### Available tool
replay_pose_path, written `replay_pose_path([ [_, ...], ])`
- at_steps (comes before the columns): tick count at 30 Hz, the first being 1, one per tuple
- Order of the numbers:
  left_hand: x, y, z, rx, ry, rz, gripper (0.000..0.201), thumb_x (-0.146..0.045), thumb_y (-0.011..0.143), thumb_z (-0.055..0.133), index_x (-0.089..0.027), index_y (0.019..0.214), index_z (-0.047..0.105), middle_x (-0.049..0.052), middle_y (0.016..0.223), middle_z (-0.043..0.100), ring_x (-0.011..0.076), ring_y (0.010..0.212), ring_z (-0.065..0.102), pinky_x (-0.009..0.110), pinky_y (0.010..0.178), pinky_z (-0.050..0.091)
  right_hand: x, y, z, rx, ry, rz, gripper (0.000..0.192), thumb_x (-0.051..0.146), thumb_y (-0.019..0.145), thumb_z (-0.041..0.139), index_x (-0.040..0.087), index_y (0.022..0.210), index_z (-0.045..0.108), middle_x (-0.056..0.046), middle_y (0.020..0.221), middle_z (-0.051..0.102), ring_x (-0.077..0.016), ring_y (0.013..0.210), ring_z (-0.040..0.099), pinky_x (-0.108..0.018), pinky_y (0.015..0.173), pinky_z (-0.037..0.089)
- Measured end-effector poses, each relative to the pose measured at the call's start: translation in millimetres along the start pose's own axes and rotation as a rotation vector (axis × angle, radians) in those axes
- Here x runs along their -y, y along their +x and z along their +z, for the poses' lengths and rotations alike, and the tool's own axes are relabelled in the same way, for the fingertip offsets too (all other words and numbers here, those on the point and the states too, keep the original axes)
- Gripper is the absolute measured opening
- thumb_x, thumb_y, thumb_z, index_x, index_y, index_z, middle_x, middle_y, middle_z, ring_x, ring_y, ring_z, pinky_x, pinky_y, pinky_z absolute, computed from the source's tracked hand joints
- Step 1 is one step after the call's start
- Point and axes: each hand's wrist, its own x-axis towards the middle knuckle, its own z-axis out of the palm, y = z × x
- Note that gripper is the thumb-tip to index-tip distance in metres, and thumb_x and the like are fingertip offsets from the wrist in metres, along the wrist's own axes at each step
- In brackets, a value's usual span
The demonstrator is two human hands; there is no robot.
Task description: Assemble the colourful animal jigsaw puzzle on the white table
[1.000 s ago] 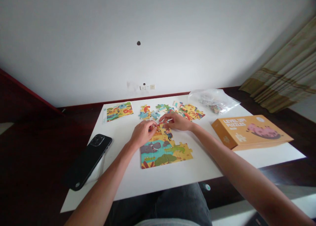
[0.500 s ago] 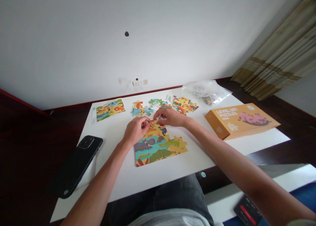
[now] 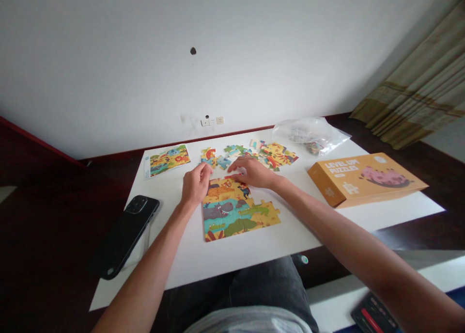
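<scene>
White desk (image 3: 254, 255) before a plain wall: both hands, left (image 3: 195, 183) and right (image 3: 252, 172), lie flat, grips loose, holding nothing, on the far edge of one part-built puzzle (image 3: 238, 211), flanked by one phone (image 3: 125, 235), one box (image 3: 365, 178), one card (image 3: 167, 160), one bag (image 3: 310, 135) of indistinct contents, and loose pieces (image 3: 269, 154) too jumbled to count.

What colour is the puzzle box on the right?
Orange puzzle box, with a pink hippo picture; head view.

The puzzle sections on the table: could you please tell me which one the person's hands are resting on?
It is the assembled section nearest the person, showing a hippo and crocodiles. Both the left hand and right hand touch its far edge; the loose pieces lie beyond, untouched.
</scene>
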Motion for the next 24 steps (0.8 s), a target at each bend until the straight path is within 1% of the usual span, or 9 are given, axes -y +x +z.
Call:
replay_pose_path([
  [3,4.4,4.9,-9.6,-0.128,0.044,-0.065,0.035,-0.034,0.102,0.042,-0.021,0.075,0.059,0.000,0.071,0.066,0.0155,0.065,0.057,0.025,0.067,0.038,1.9,2.7,7.6,-0.059,0.041,0.036,0.016,0.021,0.095,0.065,0.019,0.104,0.079,-0.007,0.097,0.075,-0.0193,0.091,0.066,-0.030,0.086,0.047],
  [5,3.2,9.4,-14.8,-0.130,0.071,-0.082,0.035,-0.034,0.101,0.041,-0.022,0.074,0.060,0.000,0.069,0.065,0.0162,0.064,0.056,0.026,0.067,0.037,1.0,3.3,11.4,-0.064,0.072,0.068,0.017,0.018,0.093,0.065,0.019,0.101,0.079,-0.005,0.094,0.076,-0.0168,0.085,0.065,-0.027,0.079,0.046],
  [9,-10.4,27.6,-26.2,0.024,0.225,-0.018,0.030,-0.037,0.100,0.047,-0.024,0.084,0.069,-0.001,0.066,0.064,0.0186,0.063,0.059,0.027,0.064,0.036,-5.5,2.6,14.9,-0.080,0.116,0.118,0.017,0.016,0.091,0.065,0.018,0.100,0.080,-0.003,0.089,0.076,-0.0138,0.076,0.063,-0.024,0.072,0.044],
  [13,-27.1,66.9,-50.3,0.138,0.402,0.028,0.018,-0.036,0.092,0.061,-0.028,0.099,0.076,0.001,0.084,0.075,0.0204,0.069,0.064,0.028,0.063,0.038,-12.2,2.2,17.0,-0.095,0.127,0.112,0.018,0.016,0.091,0.065,0.019,0.100,0.080,-0.002,0.087,0.076,-0.0132,0.074,0.064,-0.024,0.070,0.044],
  [14,-30.5,79.1,-58.1,0.171,0.417,0.015,0.019,-0.036,0.091,0.062,-0.028,0.101,0.077,0.001,0.088,0.077,0.0203,0.069,0.065,0.028,0.065,0.041,-13.2,2.2,17.7,-0.097,0.129,0.108,0.019,0.016,0.091,0.065,0.019,0.101,0.080,-0.002,0.086,0.076,-0.0132,0.074,0.065,-0.024,0.070,0.044],
  [16,-35.9,102.8,-72.5,0.189,0.464,-0.083,0.022,-0.037,0.089,0.065,-0.029,0.104,0.078,0.001,0.096,0.079,0.0203,0.071,0.067,0.028,0.067,0.045,-13.6,2.3,18.9,-0.108,0.133,0.100,0.019,0.016,0.091,0.064,0.019,0.101,0.080,-0.002,0.086,0.076,-0.0132,0.073,0.064,-0.024,0.069,0.044],
  [18,-38.8,122.1,-81.3,0.202,0.502,-0.133,0.028,-0.041,0.089,0.065,-0.030,0.112,0.077,0.001,0.109,0.079,0.0218,0.082,0.071,0.029,0.074,0.049,-12.7,2.7,18.9,-0.134,0.138,0.094,0.020,0.014,0.090,0.063,0.019,0.100,0.080,-0.002,0.085,0.075,-0.0129,0.071,0.064,-0.023,0.067,0.044],
  [20,-38.3,134.5,-81.7,0.263,0.541,-0.180,0.034,-0.044,0.089,0.064,-0.030,0.118,0.075,0.002,0.117,0.078,0.0231,0.092,0.073,0.029,0.079,0.051,-11.9,3.2,16.8,-0.177,0.136,0.095,0.022,0.011,0.089,0.062,0.019,0.100,0.080,-0.002,0.084,0.075,-0.0124,0.070,0.063,-0.023,0.066,0.044],
  [24,-27.8,139.1,-61.1,0.542,0.625,-0.234,0.043,-0.044,0.087,0.067,-0.029,0.126,0.073,0.003,0.123,0.078,0.0237,0.100,0.074,0.027,0.082,0.053,-18.8,4.4,6.7,-0.274,0.078,0.113,0.022,0.010,0.088,0.063,0.021,0.099,0.080,-0.003,0.089,0.077,-0.0134,0.072,0.063,-0.024,0.070,0.046],
])
